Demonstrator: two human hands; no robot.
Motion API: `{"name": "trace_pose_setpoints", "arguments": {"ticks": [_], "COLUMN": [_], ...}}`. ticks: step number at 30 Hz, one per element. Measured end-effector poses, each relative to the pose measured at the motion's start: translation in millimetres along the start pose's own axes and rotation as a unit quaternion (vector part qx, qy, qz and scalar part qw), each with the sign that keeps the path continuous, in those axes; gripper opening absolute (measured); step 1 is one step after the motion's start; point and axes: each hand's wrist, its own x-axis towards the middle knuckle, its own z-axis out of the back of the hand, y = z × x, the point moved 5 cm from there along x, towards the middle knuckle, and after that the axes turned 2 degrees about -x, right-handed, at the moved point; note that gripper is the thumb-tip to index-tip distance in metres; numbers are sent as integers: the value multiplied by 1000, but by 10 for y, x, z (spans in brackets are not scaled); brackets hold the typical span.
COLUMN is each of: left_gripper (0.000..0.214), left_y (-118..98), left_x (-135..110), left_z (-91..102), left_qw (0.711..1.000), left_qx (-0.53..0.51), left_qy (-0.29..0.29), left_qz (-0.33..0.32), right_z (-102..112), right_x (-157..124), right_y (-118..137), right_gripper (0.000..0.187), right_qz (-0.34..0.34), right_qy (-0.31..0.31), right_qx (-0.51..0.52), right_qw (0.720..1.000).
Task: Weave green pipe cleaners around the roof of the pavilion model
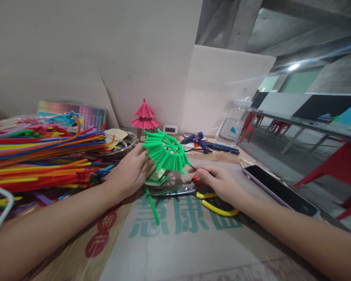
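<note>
Head view: the left hand (131,171), fingers curled closed, grips a tilted green fringed roof (165,150) above the tabletop (152,257), while the right hand (219,179) pinches a thin dark strand (192,167) at its edge. Before me, yellow-handled scissors (188,190) lie nearby; a pink pagoda (144,117) stands behind.

1 head-worn view, forward and down, close over the work surface (169,253)
</note>
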Motion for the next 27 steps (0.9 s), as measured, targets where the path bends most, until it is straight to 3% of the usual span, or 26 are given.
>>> {"name": "trace_pose_setpoints", "arguments": {"ticks": [27], "left_gripper": [34], "left_y": [-11], "left_x": [3], "left_z": [12], "left_qw": [1000], "left_qx": [-4], "left_qy": [13], "left_qz": [3], "right_z": [34], "right_x": [6], "right_y": [61], "right_gripper": [36], "right_qz": [34], "right_qy": [-15], "right_qx": [-60], "right_qw": [997]}}
